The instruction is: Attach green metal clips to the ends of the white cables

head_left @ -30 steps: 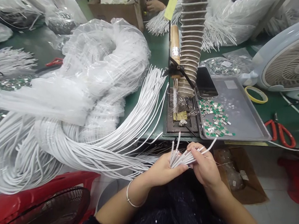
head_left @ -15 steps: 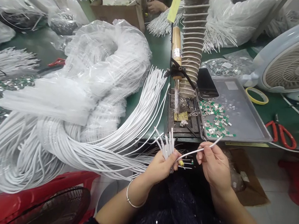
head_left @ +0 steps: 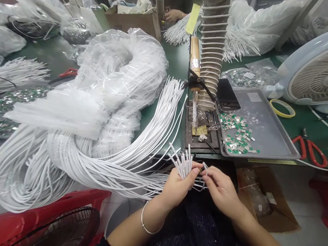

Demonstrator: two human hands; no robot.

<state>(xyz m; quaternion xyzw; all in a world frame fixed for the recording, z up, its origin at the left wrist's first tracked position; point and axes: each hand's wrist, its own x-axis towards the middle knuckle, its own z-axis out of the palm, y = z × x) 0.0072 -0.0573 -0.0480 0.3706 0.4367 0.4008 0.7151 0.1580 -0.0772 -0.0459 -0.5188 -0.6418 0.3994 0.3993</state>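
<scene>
My left hand (head_left: 179, 185) is wrapped round a bunch of white cables (head_left: 183, 163), whose cut ends fan upward above the thumb. Close beside it, my right hand (head_left: 221, 187) pinches a single white cable (head_left: 205, 166) near its tip, at the left fingertips. A small yellowish thing between the two hands is mostly hidden. From the left hand the cables run leftward into a large looped bundle (head_left: 71, 161), partly wrapped in clear plastic (head_left: 123, 66). Past the hands, a soldering iron (head_left: 195, 102) with a wooden handle is clamped tip-down over a dark stand (head_left: 212, 140).
A grey tray (head_left: 269, 128) holds small green-and-silver connectors (head_left: 239, 135) and a phone (head_left: 228, 95). Red-handled pliers (head_left: 311, 147), a tape roll (head_left: 282, 109) and a fan (head_left: 323, 72) stand right. A ribbed hose (head_left: 213, 47) hangs centrally. Another person's hand (head_left: 173, 15) shows behind.
My right hand has moved left, bringing the single cable's end from near the tray's front edge to beside my left hand. The left hand still grips the bunch. The view has shifted slightly.
</scene>
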